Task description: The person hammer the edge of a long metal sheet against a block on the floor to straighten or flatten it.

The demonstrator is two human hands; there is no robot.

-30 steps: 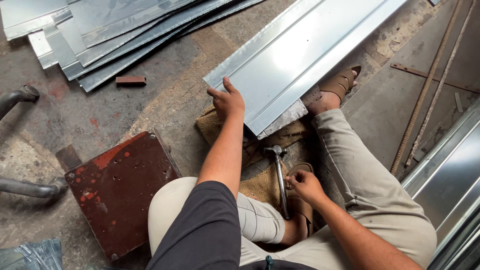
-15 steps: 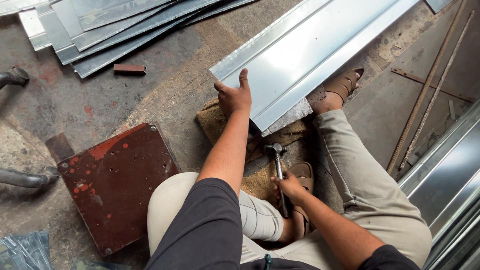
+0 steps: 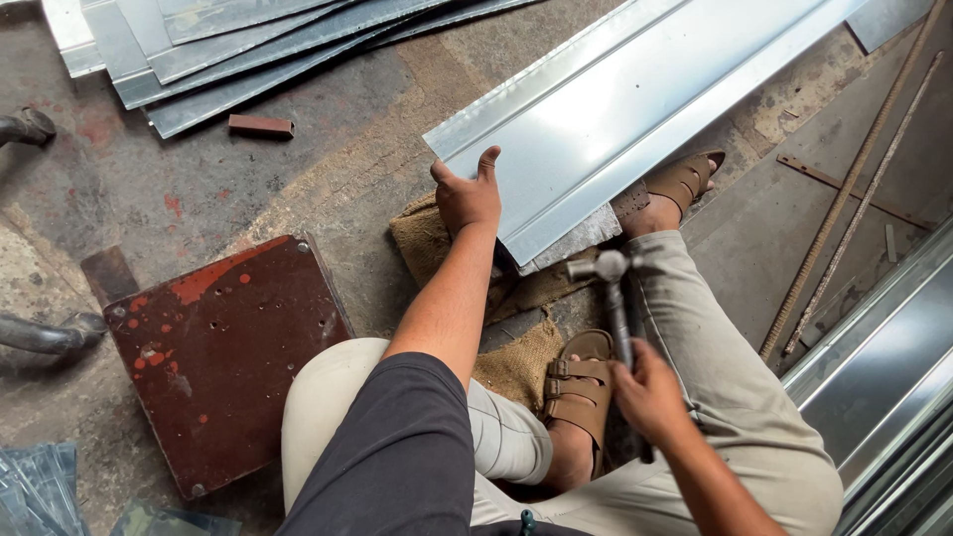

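Hammer (image 3: 612,298) sits in your right hand (image 3: 650,389), fingers wrapped tight round the lower part of its handle, with the metal head raised just above your right knee and near the end of the long folded sheet of metal (image 3: 635,109). That sheet runs from the upper right corner down toward you, and its near end rests on a grey block lying on a piece of brown sacking (image 3: 521,362) spread on the concrete floor (image 3: 328,189). Your left hand (image 3: 469,195) lies flat on the near corner of the sheet, fingers spread and pressing down, gripping nothing. You are sitting low, with your feet in brown sandals (image 3: 579,390), one tucked under your leg close to the hammer's handle, the other out beside the sheet's edge. To your left stands a rusty red plate (image 3: 223,357), well apart from the sheet. More metal strips (image 3: 228,50) are stacked at the top left, with a small red-brown block (image 3: 261,126) lying just below them. Two thin rods (image 3: 854,208) lie on the floor at the right.
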